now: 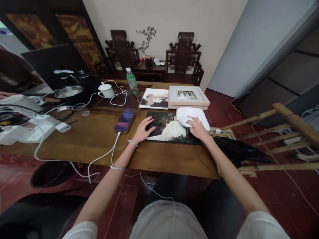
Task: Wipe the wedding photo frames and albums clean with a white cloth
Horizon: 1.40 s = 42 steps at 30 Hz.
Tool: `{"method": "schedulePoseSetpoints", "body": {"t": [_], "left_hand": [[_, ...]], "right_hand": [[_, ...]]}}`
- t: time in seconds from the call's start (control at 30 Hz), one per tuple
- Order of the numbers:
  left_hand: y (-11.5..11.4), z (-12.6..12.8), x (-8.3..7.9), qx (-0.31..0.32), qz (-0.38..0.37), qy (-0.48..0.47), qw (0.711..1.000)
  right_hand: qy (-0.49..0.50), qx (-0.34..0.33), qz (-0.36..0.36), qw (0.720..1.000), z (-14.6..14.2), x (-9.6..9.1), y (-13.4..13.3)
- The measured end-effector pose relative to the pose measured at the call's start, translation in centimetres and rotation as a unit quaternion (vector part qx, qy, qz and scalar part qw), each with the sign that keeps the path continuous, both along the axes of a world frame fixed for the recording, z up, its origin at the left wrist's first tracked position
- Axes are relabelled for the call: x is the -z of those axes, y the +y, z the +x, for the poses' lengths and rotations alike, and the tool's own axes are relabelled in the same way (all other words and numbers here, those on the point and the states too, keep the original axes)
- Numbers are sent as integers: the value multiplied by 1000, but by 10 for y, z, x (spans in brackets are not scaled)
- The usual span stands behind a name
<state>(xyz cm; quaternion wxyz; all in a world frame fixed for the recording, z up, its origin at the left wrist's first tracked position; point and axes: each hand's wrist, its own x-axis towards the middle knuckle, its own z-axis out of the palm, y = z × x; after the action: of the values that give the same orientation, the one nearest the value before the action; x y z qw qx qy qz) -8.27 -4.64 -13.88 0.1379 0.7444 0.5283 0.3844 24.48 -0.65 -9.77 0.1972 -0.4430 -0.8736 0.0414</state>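
A dark photo print [171, 131] with a pale dress in it lies flat on the wooden table [159, 159] in front of me. My left hand [144, 128] rests on its left edge, fingers spread. On the print's upper right corner is a white cloth [193, 116], bunched and fluffy. My right hand [198, 127] presses down on this cloth with its fingers curled into it. Part of the print is hidden under the cloth and the hand.
Framed pictures [189, 96] and a white-edged photo panel [154, 98] lie behind the print. To the left are a phone [124, 120] on a cable, a green bottle [132, 82], a lidded white cup [106, 89] and power strips [40, 127]. A bamboo rack [264, 132] stands right.
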Motion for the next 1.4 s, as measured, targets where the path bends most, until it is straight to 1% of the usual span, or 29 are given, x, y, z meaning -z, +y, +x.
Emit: {"method": "schedulePoseSetpoints", "body": {"t": [0.1,0.23,0.3,0.33,0.37,0.43,0.5,0.7,0.77,0.83,0.9,0.97,1.1,1.17,1.23,1.3,1.33,1.4], "left_hand": [[-1,1,-1,-1,-3,-1,1000],[-2,2,-2,-4,-2,1,1000],[-2,2,-2,-4,-2,4,1000],[-2,2,-2,-4,-2,6,1000],[-2,2,-2,-2,-2,9,1000],[-2,1,-2,0,-1,10,1000],[-1,1,-2,2,-3,8,1000],[-1,1,-3,8,-8,8,1000],[-2,1,-4,7,-9,8,1000],[-2,1,-4,7,-11,9,1000],[-2,1,-4,7,-12,7,1000],[-3,1,-5,8,-12,4,1000],[-2,2,-4,4,-12,5,1000],[-2,2,-3,1,-14,9,1000],[-1,2,-2,1,-15,11,1000],[-1,1,-2,3,-16,14,1000],[-2,1,-2,4,-16,17,1000],[-2,1,-3,7,-15,23,1000]], "right_hand": [[2,-36,3,999,6,4,-44],[-1,-92,5,996,10,1,-110],[3,-105,1,994,10,-1,-129],[7,-108,-3,994,10,-2,-132],[11,-110,-6,994,10,-3,-132],[15,-110,-9,994,8,-3,-119],[16,-97,-6,995,5,-2,-95],[6,-28,0,1000,-7,-3,-9],[14,-15,5,1000,-10,-4,9],[18,-5,9,1000,-12,-4,16],[17,0,11,1000,-12,-2,10],[11,-4,11,1000,-9,0,-7],[7,-55,11,998,-2,3,-66],[5,-83,13,996,1,1,-98],[0,-105,11,994,2,-2,-123],[-3,-124,7,992,2,-4,-134],[-3,-129,3,992,2,-5,-135],[3,-131,-1,991,2,-6,-124]]}}
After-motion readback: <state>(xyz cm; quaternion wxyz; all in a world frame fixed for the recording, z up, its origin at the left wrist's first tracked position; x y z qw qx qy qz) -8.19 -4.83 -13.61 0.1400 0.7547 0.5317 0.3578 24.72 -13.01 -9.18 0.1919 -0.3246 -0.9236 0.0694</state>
